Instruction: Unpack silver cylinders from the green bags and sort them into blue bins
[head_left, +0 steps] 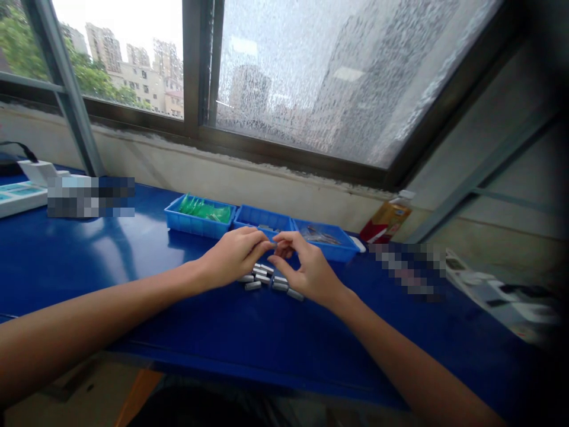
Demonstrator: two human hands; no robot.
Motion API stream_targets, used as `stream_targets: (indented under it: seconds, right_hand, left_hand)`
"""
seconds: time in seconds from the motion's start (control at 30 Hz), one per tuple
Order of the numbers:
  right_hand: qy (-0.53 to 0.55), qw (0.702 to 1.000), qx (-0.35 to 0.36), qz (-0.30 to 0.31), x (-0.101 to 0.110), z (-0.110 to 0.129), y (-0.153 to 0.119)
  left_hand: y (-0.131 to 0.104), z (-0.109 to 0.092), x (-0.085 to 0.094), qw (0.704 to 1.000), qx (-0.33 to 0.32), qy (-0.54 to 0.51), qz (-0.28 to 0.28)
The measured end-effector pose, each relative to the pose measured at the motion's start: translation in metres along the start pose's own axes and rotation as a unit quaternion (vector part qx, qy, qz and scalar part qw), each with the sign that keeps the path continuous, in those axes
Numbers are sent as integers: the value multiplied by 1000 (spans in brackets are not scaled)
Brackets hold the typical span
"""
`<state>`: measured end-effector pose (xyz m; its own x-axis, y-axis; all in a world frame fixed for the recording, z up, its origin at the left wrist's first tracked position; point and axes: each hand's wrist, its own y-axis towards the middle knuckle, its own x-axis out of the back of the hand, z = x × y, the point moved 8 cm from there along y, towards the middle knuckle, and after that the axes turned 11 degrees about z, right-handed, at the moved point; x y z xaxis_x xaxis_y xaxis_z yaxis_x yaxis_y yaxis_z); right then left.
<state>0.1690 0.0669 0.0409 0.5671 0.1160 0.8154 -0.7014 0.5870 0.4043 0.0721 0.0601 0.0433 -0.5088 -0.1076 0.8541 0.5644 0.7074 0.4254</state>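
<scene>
My left hand (237,254) is held above the blue table (213,338), its thumb and fingertips pinched together. Whatever may be between them is too small to make out. Facing it, my right hand (311,270) has its thumb and index finger curved and apart, with a visible gap; the other fingers curl inward. The fingertips of both hands almost meet. Beneath them, several short silver metal cylinders (253,286) lie loosely grouped on the table, partly hidden by the hands.
Behind my hands stand a blue bin (200,226) with green plastic packets, a middle blue bin (246,214) with small parts, and a right blue bin (344,252) with thin metal pieces. A yellow-red carton (386,219) stands by the wall. White equipment (22,196) is at left.
</scene>
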Motion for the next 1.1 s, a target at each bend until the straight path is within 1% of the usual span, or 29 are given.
stream_targets:
  seconds: [0.1,0.2,0.27,0.33,0.4,0.5,0.57,0.67,0.77,0.87,1.03,1.1]
  right_hand:
    - [-97,995,12,-6,2,7,1]
    - [-173,985,13,-9,3,6,8]
    - [-219,976,-1,-19,8,-2,15]
    - [-251,967,-29,-39,15,-15,23]
    - [-268,960,-62,-57,21,-30,30]
    - [-274,955,-90,-69,22,-45,32]
    - [-269,956,-88,-74,20,-45,28]
    - [-261,960,-71,-73,15,-33,18]
    - [-247,967,-47,-49,8,-17,13]
    - [-227,974,-23,-7,-2,-6,13]
    - [-213,975,-12,58,-21,-7,15]
    - [-197,978,-16,74,-27,-10,15]
  left_hand:
    - [2,4,0,1000,8,-6,21]
    - [5,13,0,999,20,-15,41]
    - [5,22,-1,998,34,3,48]
    - [5,31,-3,997,49,37,52]
    - [4,39,-8,993,68,68,61]
    - [2,47,-18,987,86,96,101]
    - [1,48,-25,981,81,111,134]
    - [-1,53,-29,973,77,142,162]
    - [-1,58,-29,972,70,147,172]
    - [1,57,-28,976,66,125,168]
    - [8,56,-25,979,110,108,136]
    - [8,57,-26,979,119,89,139]
